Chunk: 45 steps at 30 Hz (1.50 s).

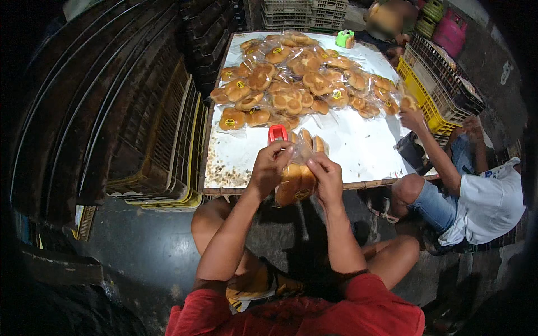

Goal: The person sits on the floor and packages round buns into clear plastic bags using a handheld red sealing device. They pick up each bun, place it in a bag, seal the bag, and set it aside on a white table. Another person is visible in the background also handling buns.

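Between my two hands hangs a clear plastic bag with a browned bread bun point(295, 185) in it, just over the table's near edge. My left hand point(271, 166) pinches the bag's gathered neck from the left. On the right, my right hand point(327, 174) grips the upper side of the same bag, thumb on top. A round yellow-and-black label point(302, 193) marks the bag. Right behind my left fingers stands a red tape dispenser point(278, 133). More bread pieces point(318, 144) lie on the table just beyond my hands, partly hidden by them.
A heap of bagged buns point(290, 80) covers the far part of the white table point(361, 147). A green tape dispenser point(344, 38) stands at the back. Stacked crates point(168, 159) line the left; a yellow crate point(422, 101) stands right. Beside it a co-worker's hand point(412, 119) holds a bun.
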Each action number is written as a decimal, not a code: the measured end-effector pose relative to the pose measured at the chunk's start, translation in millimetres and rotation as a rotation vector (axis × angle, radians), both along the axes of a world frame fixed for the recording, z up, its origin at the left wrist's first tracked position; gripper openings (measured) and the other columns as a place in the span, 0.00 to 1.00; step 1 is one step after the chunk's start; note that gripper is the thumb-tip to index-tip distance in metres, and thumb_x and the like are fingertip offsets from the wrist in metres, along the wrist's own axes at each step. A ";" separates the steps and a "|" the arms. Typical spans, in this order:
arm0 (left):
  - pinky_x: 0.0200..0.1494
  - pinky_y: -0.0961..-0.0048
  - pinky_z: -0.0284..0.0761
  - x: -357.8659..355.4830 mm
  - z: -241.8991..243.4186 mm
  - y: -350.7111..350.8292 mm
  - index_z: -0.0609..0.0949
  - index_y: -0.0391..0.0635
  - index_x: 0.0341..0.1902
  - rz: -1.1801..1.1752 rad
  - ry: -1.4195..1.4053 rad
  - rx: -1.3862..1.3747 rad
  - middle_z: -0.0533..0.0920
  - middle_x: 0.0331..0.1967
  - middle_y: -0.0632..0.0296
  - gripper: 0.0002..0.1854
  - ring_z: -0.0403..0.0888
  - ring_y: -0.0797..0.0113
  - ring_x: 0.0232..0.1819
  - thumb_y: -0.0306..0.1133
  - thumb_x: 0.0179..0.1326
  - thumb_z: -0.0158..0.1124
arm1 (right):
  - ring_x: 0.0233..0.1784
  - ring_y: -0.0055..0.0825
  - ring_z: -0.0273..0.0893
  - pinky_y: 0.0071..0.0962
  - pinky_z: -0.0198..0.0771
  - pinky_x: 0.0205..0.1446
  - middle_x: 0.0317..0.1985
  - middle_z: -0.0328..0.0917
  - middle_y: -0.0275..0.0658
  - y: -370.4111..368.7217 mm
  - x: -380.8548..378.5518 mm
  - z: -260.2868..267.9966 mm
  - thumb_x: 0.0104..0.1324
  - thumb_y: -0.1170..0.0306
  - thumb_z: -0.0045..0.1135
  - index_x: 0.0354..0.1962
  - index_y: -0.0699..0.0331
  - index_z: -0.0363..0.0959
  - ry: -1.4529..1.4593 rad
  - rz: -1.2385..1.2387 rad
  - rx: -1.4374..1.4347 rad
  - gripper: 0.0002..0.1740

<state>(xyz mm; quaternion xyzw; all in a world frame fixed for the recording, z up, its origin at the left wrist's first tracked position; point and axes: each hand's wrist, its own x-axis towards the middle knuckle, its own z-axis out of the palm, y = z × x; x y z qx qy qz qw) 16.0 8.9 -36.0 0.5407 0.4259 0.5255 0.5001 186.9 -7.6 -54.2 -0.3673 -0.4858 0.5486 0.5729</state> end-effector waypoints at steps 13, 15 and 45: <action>0.44 0.73 0.77 -0.2 14.4 -12.9 0.81 0.39 0.49 -0.019 0.316 0.065 0.86 0.35 0.51 0.16 0.85 0.66 0.40 0.35 0.60 0.66 | 0.43 0.21 0.76 0.21 0.69 0.50 0.39 0.80 0.34 3.0 -9.3 13.2 0.65 0.72 0.60 0.38 0.70 0.81 -0.037 -0.111 0.056 0.09; 0.45 0.72 0.77 6.0 12.9 -16.1 0.78 0.39 0.51 0.069 0.256 0.128 0.85 0.34 0.51 0.18 0.85 0.66 0.41 0.32 0.59 0.67 | 0.43 0.21 0.76 0.21 0.69 0.50 0.38 0.80 0.34 5.6 -3.9 11.3 0.66 0.70 0.59 0.40 0.70 0.81 -0.258 -0.142 0.168 0.11; 0.46 0.77 0.69 1.5 22.4 -8.2 0.72 0.37 0.46 0.542 -0.015 0.184 0.76 0.32 0.63 0.12 0.72 0.74 0.35 0.24 0.59 0.55 | 0.26 0.20 0.69 0.25 0.66 0.30 0.23 0.75 0.31 58.0 -11.2 -105.0 0.66 0.58 0.61 0.27 0.65 0.77 -0.496 -0.139 -0.154 0.18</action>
